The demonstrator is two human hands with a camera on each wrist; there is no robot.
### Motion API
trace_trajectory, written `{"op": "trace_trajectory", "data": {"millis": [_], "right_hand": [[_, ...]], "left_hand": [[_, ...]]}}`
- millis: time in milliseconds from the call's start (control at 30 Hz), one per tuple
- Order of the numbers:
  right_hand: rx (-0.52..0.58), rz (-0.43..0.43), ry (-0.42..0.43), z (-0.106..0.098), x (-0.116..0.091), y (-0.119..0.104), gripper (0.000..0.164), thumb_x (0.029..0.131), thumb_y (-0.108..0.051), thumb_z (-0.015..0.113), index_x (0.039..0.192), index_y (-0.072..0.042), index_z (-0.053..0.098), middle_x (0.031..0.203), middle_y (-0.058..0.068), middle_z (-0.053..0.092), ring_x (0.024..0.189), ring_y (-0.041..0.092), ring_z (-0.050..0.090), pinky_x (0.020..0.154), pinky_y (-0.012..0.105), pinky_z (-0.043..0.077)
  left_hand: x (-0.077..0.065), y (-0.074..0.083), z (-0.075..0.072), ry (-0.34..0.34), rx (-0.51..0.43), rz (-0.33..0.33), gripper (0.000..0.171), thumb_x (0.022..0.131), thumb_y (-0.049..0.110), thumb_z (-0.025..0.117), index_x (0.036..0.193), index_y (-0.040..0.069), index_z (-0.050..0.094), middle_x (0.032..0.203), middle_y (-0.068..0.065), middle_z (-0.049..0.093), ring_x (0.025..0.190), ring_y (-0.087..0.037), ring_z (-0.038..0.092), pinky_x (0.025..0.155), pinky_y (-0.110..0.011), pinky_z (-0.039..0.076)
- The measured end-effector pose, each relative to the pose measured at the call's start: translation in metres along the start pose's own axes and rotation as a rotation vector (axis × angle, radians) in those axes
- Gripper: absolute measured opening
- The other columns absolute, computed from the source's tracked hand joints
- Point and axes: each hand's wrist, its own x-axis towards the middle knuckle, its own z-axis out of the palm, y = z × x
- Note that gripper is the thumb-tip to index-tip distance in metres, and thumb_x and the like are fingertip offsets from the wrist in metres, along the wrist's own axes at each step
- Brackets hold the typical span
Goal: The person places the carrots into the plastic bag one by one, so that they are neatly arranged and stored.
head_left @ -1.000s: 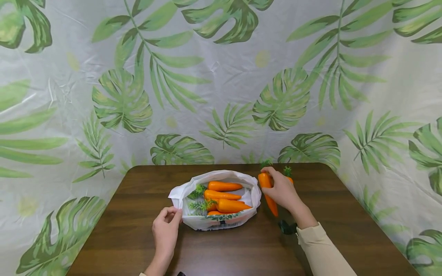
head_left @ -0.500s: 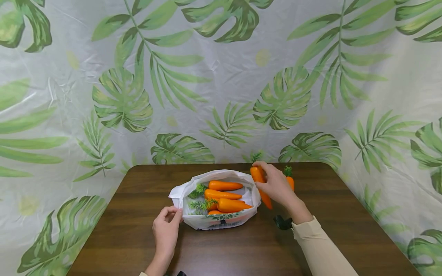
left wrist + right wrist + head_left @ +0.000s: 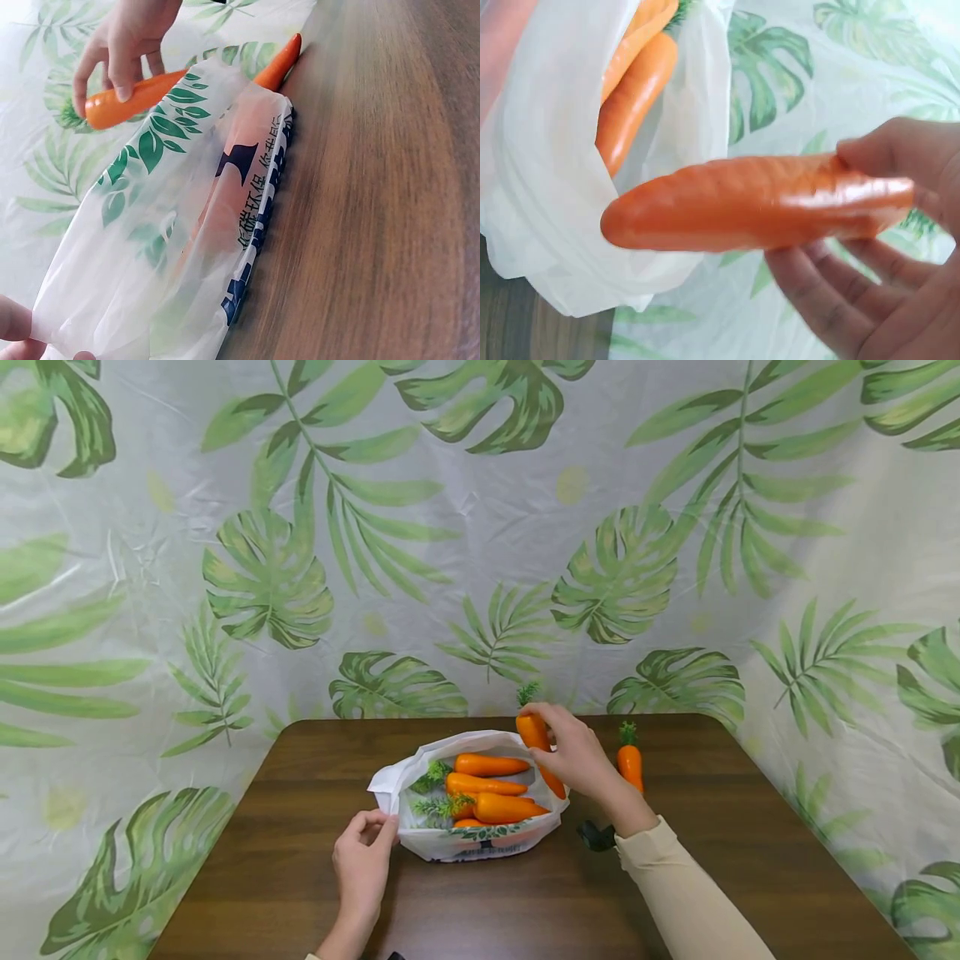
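A white plastic bag printed with green leaves lies open-mouthed on the table, several orange carrots with green tops inside it. My left hand pinches the bag's left rim between thumb and fingers. Thumb and fingers of my right hand grip another carrot near its leafy end, over the bag's right rim. That carrot's tip points down toward me in the head view; the right wrist view shows its smooth orange body beside the bag mouth.
One more carrot lies on the table right of the bag, partly behind my right forearm. The brown wooden table ends at a leaf-patterned curtain at the back. A dark wrist device sits under my right wrist.
My right hand has moved left with the carrot, from beside the bag to over its right rim. The carrot on the table shows more fully. My left hand stays on the bag.
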Motion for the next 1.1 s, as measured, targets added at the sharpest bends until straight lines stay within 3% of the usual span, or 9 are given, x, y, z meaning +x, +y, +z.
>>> {"op": "trace_trajectory", "data": {"millis": [467, 700, 800, 1100], "right_hand": [[-0.037, -0.078, -0.044, 0.027, 0.012, -0.004, 0.055, 0.088, -0.011, 0.076, 0.135, -0.030, 0.053, 0.120, -0.002, 0.056, 0.083, 0.017, 0.053, 0.058, 0.032, 0.048], [-0.078, -0.091, -0.082, 0.038, 0.014, -0.003, 0.055, 0.089, -0.014, 0.076, 0.135, -0.033, 0.053, 0.117, -0.007, 0.055, 0.064, 0.014, 0.051, 0.051, 0.028, 0.047], [-0.074, -0.109, -0.093, 0.042, 0.014, -0.002, 0.055, 0.088, -0.013, 0.076, 0.135, -0.031, 0.054, 0.118, -0.005, 0.056, 0.068, 0.014, 0.052, 0.054, 0.029, 0.048], [-0.084, -0.181, -0.253, 0.050, 0.013, 0.007, 0.057, 0.087, -0.009, 0.078, 0.134, -0.031, 0.056, 0.126, -0.010, 0.052, 0.072, 0.017, 0.054, 0.059, 0.030, 0.049]], "left_hand": [[0.001, 0.001, -0.001, 0.008, 0.000, -0.015, 0.011, 0.089, 0.007, 0.077, 0.090, -0.002, 0.069, 0.090, -0.016, 0.068, 0.079, -0.009, 0.067, 0.068, -0.027, 0.061], [-0.008, 0.025, -0.001, -0.002, 0.010, -0.007, 0.010, 0.089, 0.000, 0.073, 0.089, -0.008, 0.067, 0.088, -0.019, 0.067, 0.078, -0.012, 0.067, 0.067, -0.029, 0.062], [-0.011, 0.031, -0.002, -0.011, 0.015, 0.008, 0.010, 0.090, 0.000, 0.073, 0.089, -0.007, 0.067, 0.088, -0.018, 0.066, 0.081, -0.015, 0.067, 0.067, -0.029, 0.062], [-0.012, 0.038, 0.000, 0.003, 0.028, 0.011, 0.009, 0.089, -0.001, 0.073, 0.089, -0.007, 0.067, 0.087, -0.020, 0.065, 0.080, -0.020, 0.067, 0.070, -0.038, 0.063]]}}
